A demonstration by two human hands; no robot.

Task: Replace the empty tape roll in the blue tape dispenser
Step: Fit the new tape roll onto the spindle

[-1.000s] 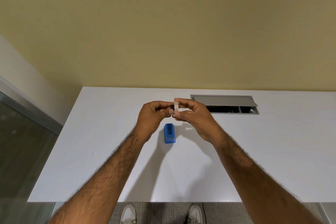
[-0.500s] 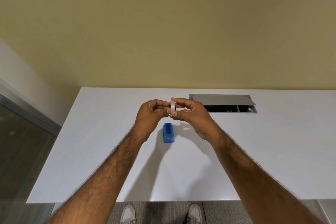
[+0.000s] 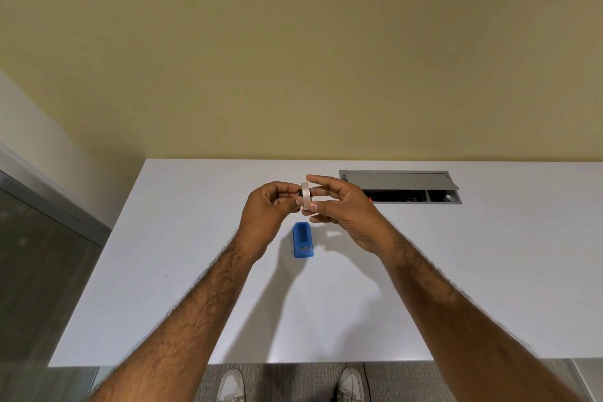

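The tape roll [image 3: 305, 196] is being held on edge above the table [image 3: 489, 271], pinched between the thumb and fingers of the right hand [image 3: 342, 209]. A small dark part, possibly the core, is being gripped against the roll by the fingertips of the left hand [image 3: 266, 209]. The blue dispenser [image 3: 302, 240] is lying on the table just below the hands, its slot empty. An open cable hatch [image 3: 399, 187] is set into the table beyond.

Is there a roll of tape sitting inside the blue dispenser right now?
No: the blue dispenser sits open and empty on the table, while both hands hold the tape roll above it.
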